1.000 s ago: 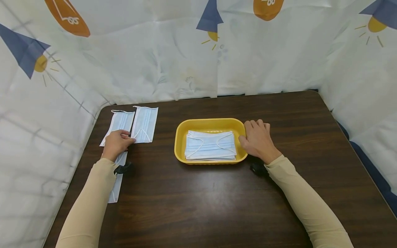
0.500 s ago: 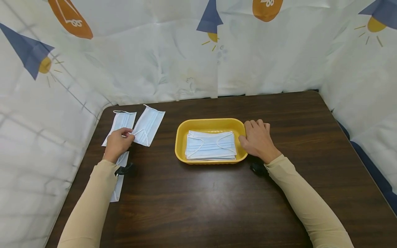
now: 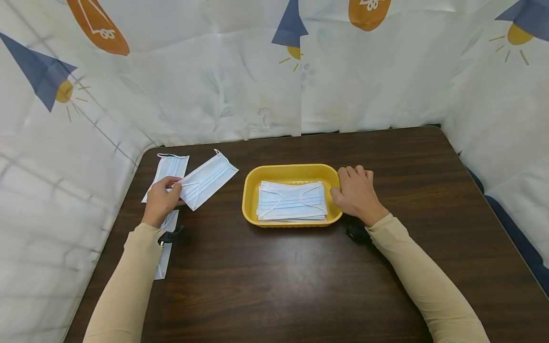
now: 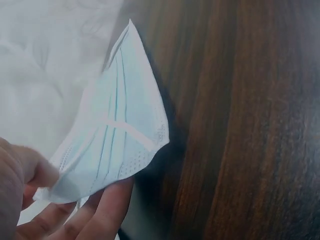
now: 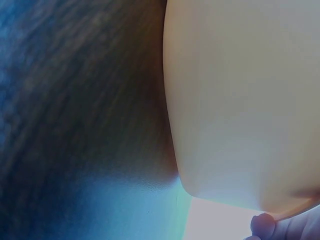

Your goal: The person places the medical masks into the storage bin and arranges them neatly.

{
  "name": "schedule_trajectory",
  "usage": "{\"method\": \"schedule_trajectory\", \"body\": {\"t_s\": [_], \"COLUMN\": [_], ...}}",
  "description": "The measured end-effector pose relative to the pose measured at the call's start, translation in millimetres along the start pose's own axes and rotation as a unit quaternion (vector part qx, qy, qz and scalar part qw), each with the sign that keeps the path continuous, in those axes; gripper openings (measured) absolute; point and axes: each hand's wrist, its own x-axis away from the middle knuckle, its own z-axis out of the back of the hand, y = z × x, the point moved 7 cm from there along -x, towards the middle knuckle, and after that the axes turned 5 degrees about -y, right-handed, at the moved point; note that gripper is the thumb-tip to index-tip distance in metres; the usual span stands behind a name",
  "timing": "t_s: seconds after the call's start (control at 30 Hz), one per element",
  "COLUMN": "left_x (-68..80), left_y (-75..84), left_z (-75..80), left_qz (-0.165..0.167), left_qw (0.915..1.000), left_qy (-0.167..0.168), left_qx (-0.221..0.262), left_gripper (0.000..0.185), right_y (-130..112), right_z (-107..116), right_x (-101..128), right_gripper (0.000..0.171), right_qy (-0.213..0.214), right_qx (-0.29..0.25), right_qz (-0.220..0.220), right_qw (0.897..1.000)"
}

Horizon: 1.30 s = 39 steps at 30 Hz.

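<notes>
My left hand pinches one end of a pale blue face mask, thumb on top and fingers beneath. In the left wrist view the mask bends upward from the fingers. Other masks lie by this hand: one behind it, and another partly hidden under the forearm. My right hand grips the right rim of a yellow plastic tray. Inside the tray rests a stack of face masks. Fingertips show at the tray's edge in the right wrist view.
The dark wooden table has a white printed curtain along its back and sides. Dark wrist straps, one on the left and one on the right, sit at the cuffs.
The left hand has lifted the nearer end of the mask and swung it clockwise toward the tray, away from the mask beside it. The right hand and tray have stayed put.
</notes>
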Motion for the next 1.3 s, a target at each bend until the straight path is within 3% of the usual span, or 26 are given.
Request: {"method": "schedule_trajectory", "body": {"t_s": [0.17,0.4,0.87,1.3], "left_x": [2.3,4.9,9.0,14.7], "left_y": [-0.8,-0.4,-4.0,3.4], "left_z": [-3.4,-4.8,12.2,22.4], "left_qz": [0.014,0.003,0.007,0.021], "left_qw": [0.9994,0.9968,0.9931,0.9927], "left_qy": [-0.02,-0.037,-0.022,-0.009], "left_qx": [0.025,0.071,0.115,0.119], "left_gripper": [0.051,0.049,0.051,0.054], "right_y": [-1,-1,-2,-1], "right_z": [0,0,2,1], "right_x": [1,1,1,1], "right_gripper": [0.027,0.029,0.029,0.031], "right_qy": [-0.003,0.001,-0.012,-0.01], "right_qx": [0.001,0.004,-0.002,-0.002], "right_qz": [-0.001,-0.002,-0.005,-0.006], "right_qw": [1.0,1.0,1.0,1.0]}}
